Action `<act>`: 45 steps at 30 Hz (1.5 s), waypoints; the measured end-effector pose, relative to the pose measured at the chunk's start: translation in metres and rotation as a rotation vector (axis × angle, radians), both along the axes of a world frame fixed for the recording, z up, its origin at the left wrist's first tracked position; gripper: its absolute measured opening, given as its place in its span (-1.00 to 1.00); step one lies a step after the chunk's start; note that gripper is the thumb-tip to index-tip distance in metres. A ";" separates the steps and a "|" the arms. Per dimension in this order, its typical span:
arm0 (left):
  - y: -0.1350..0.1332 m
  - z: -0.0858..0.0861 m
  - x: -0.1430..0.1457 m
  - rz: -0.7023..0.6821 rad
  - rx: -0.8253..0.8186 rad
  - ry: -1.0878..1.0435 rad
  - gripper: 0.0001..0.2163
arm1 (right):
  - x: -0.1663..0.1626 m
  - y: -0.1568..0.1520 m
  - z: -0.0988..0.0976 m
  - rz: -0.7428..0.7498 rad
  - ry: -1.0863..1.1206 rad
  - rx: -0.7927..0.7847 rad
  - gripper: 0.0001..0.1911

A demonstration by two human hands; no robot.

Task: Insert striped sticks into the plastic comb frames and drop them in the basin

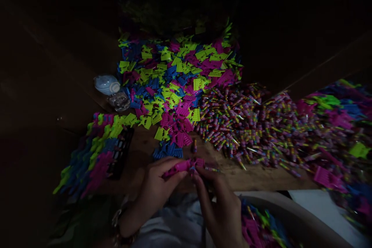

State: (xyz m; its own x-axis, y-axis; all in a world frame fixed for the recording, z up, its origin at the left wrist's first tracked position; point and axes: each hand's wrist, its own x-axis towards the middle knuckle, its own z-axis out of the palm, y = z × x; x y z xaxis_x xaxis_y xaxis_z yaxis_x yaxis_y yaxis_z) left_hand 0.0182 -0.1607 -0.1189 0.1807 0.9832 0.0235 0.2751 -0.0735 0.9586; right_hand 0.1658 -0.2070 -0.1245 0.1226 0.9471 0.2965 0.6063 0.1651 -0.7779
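Low in the middle of the head view, my left hand (154, 186) is closed around a long pink plastic piece (180, 166), thumb along its near side. My right hand (217, 201) pinches at the right end of that piece, where a small bluish bit shows between the fingertips. A thin patterned stick (213, 169) lies just beyond the right fingers; I cannot tell whether it is held. Just past my hands are blue plastic pieces (168, 150) and one small patterned tube (195, 146) standing apart on the wooden board (142, 151).
A heap of yellow, pink and blue plastic pieces (174, 73) fills the back. Patterned tubes (247, 124) pile up to the right. Left, assembled coloured pieces stand in rows on a black rack (120, 159). A pale blue rounded object (107, 84) sits behind. A tub (279, 205) holds more pieces.
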 end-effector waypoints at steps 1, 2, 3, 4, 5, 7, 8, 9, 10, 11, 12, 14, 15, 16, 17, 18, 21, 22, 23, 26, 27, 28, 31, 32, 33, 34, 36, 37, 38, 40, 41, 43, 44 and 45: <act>-0.001 0.001 0.001 0.008 0.019 0.001 -0.86 | 0.000 -0.001 0.002 -0.011 -0.001 0.011 -0.84; -0.002 0.002 0.001 0.018 0.039 0.001 -0.86 | 0.000 -0.002 0.003 -0.020 -0.002 0.019 -0.84; -0.002 0.003 0.001 0.022 0.061 0.000 -0.86 | 0.001 -0.003 0.004 -0.025 -0.007 0.023 -0.83; -0.002 0.004 0.001 0.019 0.084 -0.003 -0.85 | 0.001 -0.003 0.005 -0.029 -0.019 0.030 -0.83; -0.002 0.005 0.000 -0.002 0.106 -0.009 -0.84 | 0.001 -0.004 0.006 -0.030 -0.035 0.035 -0.84; 0.000 0.008 -0.004 -0.082 0.137 -0.038 -0.84 | 0.001 -0.005 0.009 -0.021 -0.060 0.050 -0.85; 0.001 0.010 -0.007 -0.134 0.134 -0.053 -0.84 | 0.002 -0.005 0.010 -0.005 -0.058 0.048 -0.86; 0.002 0.012 -0.010 -0.181 0.120 -0.066 -0.85 | 0.003 -0.006 0.012 0.022 -0.044 0.033 -0.87; 0.004 0.014 -0.012 -0.216 0.098 -0.077 -0.87 | 0.004 -0.006 0.015 0.054 -0.023 0.009 -0.87; 0.005 0.016 -0.015 -0.240 0.073 -0.084 -0.88 | 0.005 -0.006 0.017 0.087 0.002 -0.018 -0.88; 0.006 0.017 -0.017 -0.252 0.046 -0.092 -0.89 | 0.006 -0.007 0.019 0.118 0.027 -0.044 -0.88; 0.008 0.018 -0.020 -0.262 -0.014 -0.110 -0.88 | 0.008 -0.007 0.023 0.151 0.077 -0.084 -0.88; 0.008 0.018 -0.021 -0.264 -0.046 -0.117 -0.88 | 0.009 -0.007 0.024 0.154 0.094 -0.086 -0.87; 0.009 0.018 -0.021 -0.259 -0.077 -0.119 -0.87 | 0.009 -0.006 0.025 0.158 0.104 -0.083 -0.87; 0.009 0.017 -0.021 -0.252 -0.100 -0.117 -0.88 | 0.010 -0.005 0.025 0.165 0.110 -0.080 -0.87; 0.009 0.016 -0.021 -0.239 -0.115 -0.109 -0.89 | 0.011 -0.004 0.024 0.174 0.111 -0.080 -0.87; 0.009 0.015 -0.017 -0.175 -0.126 -0.063 -0.93 | 0.012 -0.001 0.024 0.180 0.085 -0.073 -0.88; 0.008 0.015 -0.015 -0.150 -0.124 -0.054 -0.93 | 0.012 -0.001 0.024 0.173 0.061 -0.057 -0.88; 0.008 0.015 -0.014 -0.125 -0.118 -0.049 -0.93 | 0.011 -0.001 0.024 0.152 0.027 -0.031 -0.86; 0.004 0.016 -0.009 -0.066 -0.042 -0.067 -0.91 | 0.006 -0.005 0.025 0.046 -0.088 0.061 -0.84; 0.002 0.016 -0.008 -0.055 -0.002 -0.077 -0.90 | 0.003 -0.007 0.026 0.003 -0.120 0.086 -0.86; 0.000 0.017 -0.007 -0.052 0.043 -0.091 -0.89 | -0.001 -0.009 0.026 -0.037 -0.145 0.109 -0.88; -0.006 0.020 -0.006 -0.082 0.178 -0.134 -0.81 | -0.010 -0.013 0.029 -0.089 -0.175 0.157 -0.89; -0.007 0.021 -0.006 -0.093 0.216 -0.143 -0.79 | -0.012 -0.013 0.030 -0.082 -0.176 0.155 -0.86; -0.009 0.021 -0.007 -0.099 0.251 -0.145 -0.76 | -0.013 -0.014 0.030 -0.067 -0.175 0.140 -0.83; -0.010 0.022 -0.007 -0.099 0.282 -0.141 -0.73 | -0.014 -0.015 0.030 -0.049 -0.176 0.120 -0.79; -0.013 0.023 -0.007 -0.101 0.332 -0.128 -0.69 | -0.015 -0.018 0.029 -0.018 -0.176 0.093 -0.73; -0.014 0.023 -0.008 -0.108 0.346 -0.121 -0.68 | -0.014 -0.020 0.028 -0.005 -0.164 0.096 -0.71; -0.014 0.023 -0.009 -0.125 0.351 -0.116 -0.68 | -0.014 -0.021 0.026 0.009 -0.142 0.111 -0.70; -0.015 0.023 -0.012 -0.182 0.343 -0.119 -0.68 | -0.013 -0.024 0.024 0.032 -0.082 0.160 -0.69; -0.015 0.024 -0.014 -0.215 0.335 -0.120 -0.68 | -0.011 -0.025 0.024 0.042 -0.055 0.178 -0.69; -0.013 0.026 -0.019 -0.286 0.330 -0.121 -0.67 | -0.008 -0.024 0.027 0.080 -0.026 0.185 -0.71; -0.012 0.029 -0.021 -0.320 0.332 -0.119 -0.67 | -0.005 -0.023 0.030 0.114 -0.021 0.178 -0.72; -0.010 0.032 -0.022 -0.348 0.331 -0.114 -0.67 | -0.002 -0.022 0.034 0.154 -0.021 0.170 -0.74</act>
